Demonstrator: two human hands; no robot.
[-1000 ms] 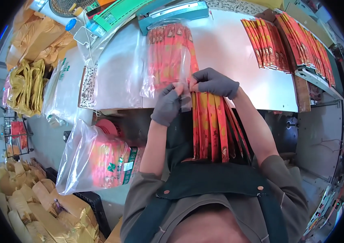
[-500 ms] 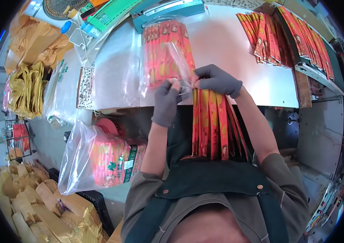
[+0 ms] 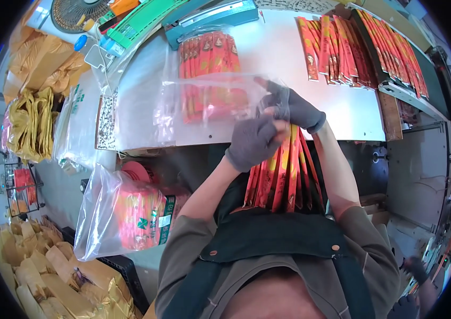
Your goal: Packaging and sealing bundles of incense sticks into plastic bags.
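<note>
Slim red-and-yellow packets (image 3: 279,181) fan before the dark green apron (image 3: 273,236), beneath the grey-gloved left hand (image 3: 253,140), curled nearly closed, and grey-gloved right hand (image 3: 295,108), partly bent (from here, I cannot tell what either holds), a clear plastic bag of red packets (image 3: 212,85) lying beyond on the white tabletop (image 3: 342,114).

On table (image 3: 342,114): bagged packets (image 3: 209,61), left of centre; long device (image 3: 217,20) behind them; loose packets (image 3: 337,53), right. Fan (image 3: 79,9), far left. Filled bag (image 3: 138,215), before table, left side.
</note>
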